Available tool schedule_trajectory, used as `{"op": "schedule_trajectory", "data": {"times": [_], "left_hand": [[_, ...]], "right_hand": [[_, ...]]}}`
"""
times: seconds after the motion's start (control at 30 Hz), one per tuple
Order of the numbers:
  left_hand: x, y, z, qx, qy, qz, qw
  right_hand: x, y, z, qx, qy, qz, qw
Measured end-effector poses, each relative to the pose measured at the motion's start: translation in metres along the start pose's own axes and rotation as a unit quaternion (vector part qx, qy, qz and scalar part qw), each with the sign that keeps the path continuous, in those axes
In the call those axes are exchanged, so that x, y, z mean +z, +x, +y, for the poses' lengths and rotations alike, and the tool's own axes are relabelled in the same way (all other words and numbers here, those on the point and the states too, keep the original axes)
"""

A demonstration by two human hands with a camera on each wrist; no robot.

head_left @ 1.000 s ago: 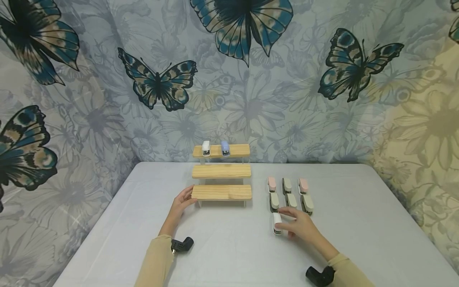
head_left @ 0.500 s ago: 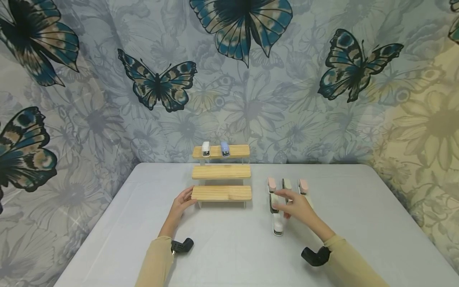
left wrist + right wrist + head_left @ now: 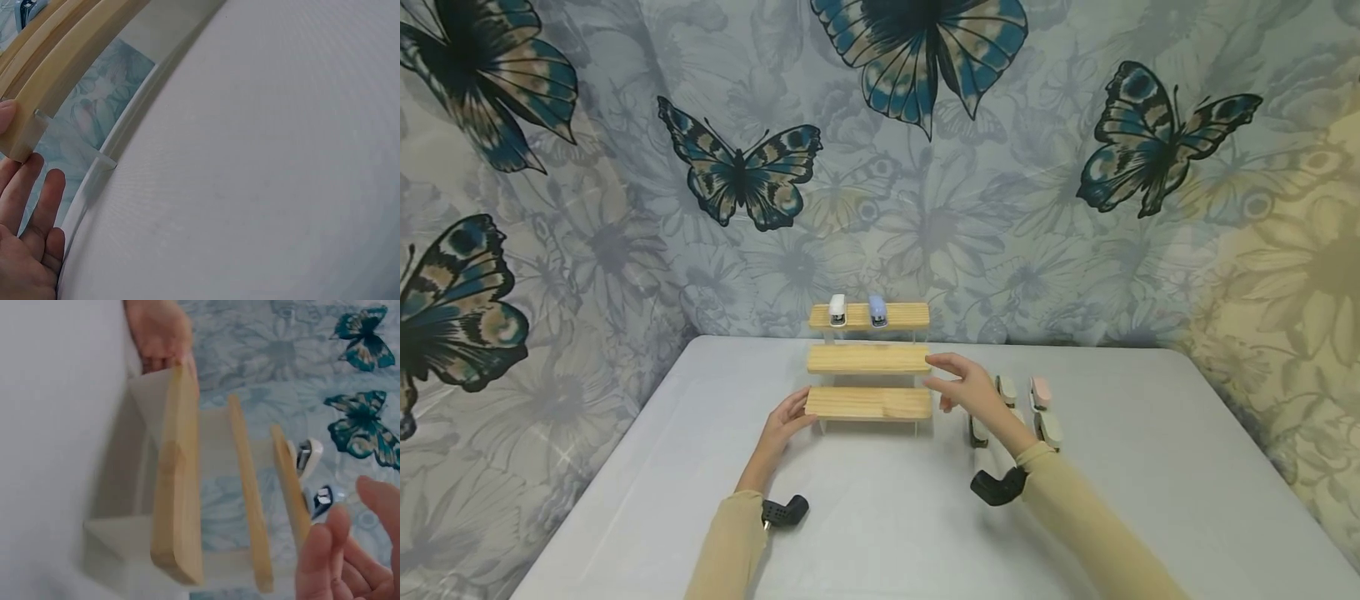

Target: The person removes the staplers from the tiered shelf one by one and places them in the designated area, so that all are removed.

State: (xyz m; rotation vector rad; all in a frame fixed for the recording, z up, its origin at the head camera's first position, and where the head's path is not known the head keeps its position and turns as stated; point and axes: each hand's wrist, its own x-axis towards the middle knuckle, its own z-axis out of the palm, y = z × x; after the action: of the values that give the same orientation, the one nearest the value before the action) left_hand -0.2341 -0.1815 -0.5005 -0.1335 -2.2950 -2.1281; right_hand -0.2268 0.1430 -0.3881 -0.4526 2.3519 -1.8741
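A three-tier wooden display stand (image 3: 868, 404) stands at the back of the table. My left hand (image 3: 785, 421) grips the left end of its lowest board, thumb on the board and fingertips under its edge in the left wrist view. My right hand (image 3: 972, 390) is by the right ends of the lower two boards. Its thumb and fingers (image 3: 315, 556) are apart, with nothing between them. On the top board sit a white stapler (image 3: 837, 310) and a blue stapler (image 3: 877, 311). A pink stapler (image 3: 1041, 392) and pale green staplers (image 3: 1048, 428) lie at right, partly hidden by my right arm.
The table (image 3: 880, 508) has a white cover, and its far edge meets a butterfly-patterned backdrop (image 3: 940, 217). Clear supports (image 3: 72, 137) hold up the boards. A black wrist camera (image 3: 997, 487) hangs by my right sleeve, above the table.
My right hand has left the white stapler at the front of the rows, passed over the others and moved left and away to the stand. My left hand has kept its hold.
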Motion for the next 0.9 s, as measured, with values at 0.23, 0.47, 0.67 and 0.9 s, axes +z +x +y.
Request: {"op": "schedule_trajectory", "data": {"times": [0.23,0.47,0.67,0.9], "left_hand": [[0.000,-0.001,0.002,-0.002,0.003,-0.004,1.0000],[0.001,-0.009,0.020,-0.006,0.005,-0.020,0.9998],[0.002,-0.013,0.029,-0.002,0.021,-0.022,0.9995],[-0.003,-0.001,0.003,-0.006,0.006,-0.014,0.9999]], "right_hand": [[0.016,0.026,-0.014,-0.015,0.127,0.007,0.9918],[0.023,0.067,0.000,0.003,0.129,0.027,0.9913],[0.033,0.086,-0.008,0.025,0.140,0.006,0.9898],[0.038,0.096,-0.025,0.065,0.183,-0.022,0.9806]]}}
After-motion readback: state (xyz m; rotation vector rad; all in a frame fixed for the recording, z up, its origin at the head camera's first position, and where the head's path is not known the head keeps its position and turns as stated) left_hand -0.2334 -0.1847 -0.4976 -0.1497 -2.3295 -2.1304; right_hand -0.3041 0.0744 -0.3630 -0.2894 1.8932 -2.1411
